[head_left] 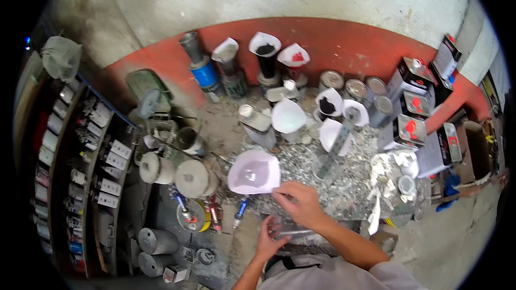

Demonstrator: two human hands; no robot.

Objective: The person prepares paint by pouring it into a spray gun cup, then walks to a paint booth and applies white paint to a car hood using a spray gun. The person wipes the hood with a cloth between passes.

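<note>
A white paper cone strainer [271, 164] faces up at the near edge of the bench, with a pale, shiny pool inside it. My right hand [303, 204] pinches the strainer's right rim between thumb and fingers. Lower down, close to my body, my left hand [267, 244] curls round a clear plastic container [293, 227]; its far end passes under my right forearm. What supports the strainer from below is hidden. Just left of it hangs a blue and silver tool [241, 210] resembling a spray gun, with a red one [214, 214] beyond.
Several paper cones stand in cups behind, one with black contents [265, 49]. A speckled measuring stick [339, 142] leans in another cone. Metal cans [382, 106] and rectangular tins [409, 130] crowd the right. Lidded pots [192, 178] and packed shelves [86, 145] occupy the left.
</note>
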